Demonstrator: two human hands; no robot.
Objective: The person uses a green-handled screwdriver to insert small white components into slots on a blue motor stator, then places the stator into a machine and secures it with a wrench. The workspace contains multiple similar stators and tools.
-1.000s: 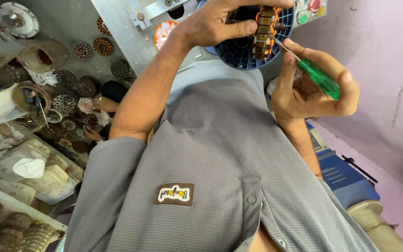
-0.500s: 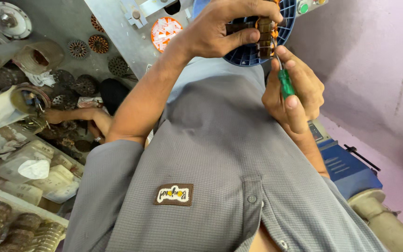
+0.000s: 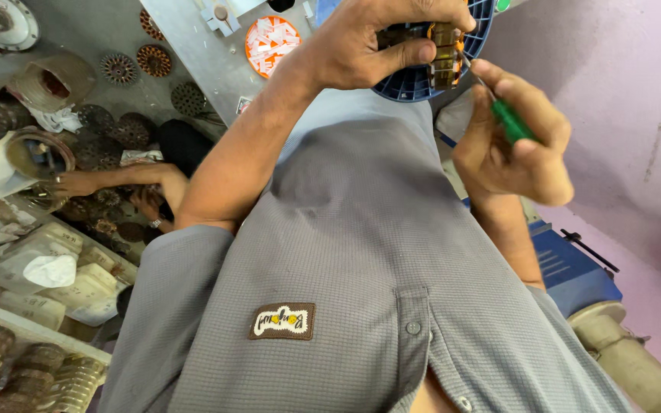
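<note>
1. My left hand (image 3: 369,46) sits at the top centre of the frame, fingers curled over and thumb pressed in — pinching a small motor part (image 3: 430,47) with brown and orange windings.
2. That motor part is held up in the air in front of a blue round grille (image 3: 415,82), which shows just behind and below it at the top edge.
3. My right hand (image 3: 514,141) is to the right of it, upper right of the frame, closed around the green handle of a screwdriver (image 3: 510,121).
4. The thin metal shaft of the screwdriver points up and left, with its tip at the right side of the motor part; whether it actually touches I cannot tell.
5. My grey shirt (image 3: 361,252) fills the lower middle of the frame, with a small stitched patch (image 3: 282,321) on the chest.
6. At the left, another person's hand (image 3: 78,183) reaches toward a round metal housing (image 3: 36,153), among dark round wound cores spread over the floor.
7. An orange round tray of white slips (image 3: 271,43) lies at the top — on a grey metal surface, left of my left hand.
8. A pink wall (image 3: 621,99) runs down the right side.
</note>
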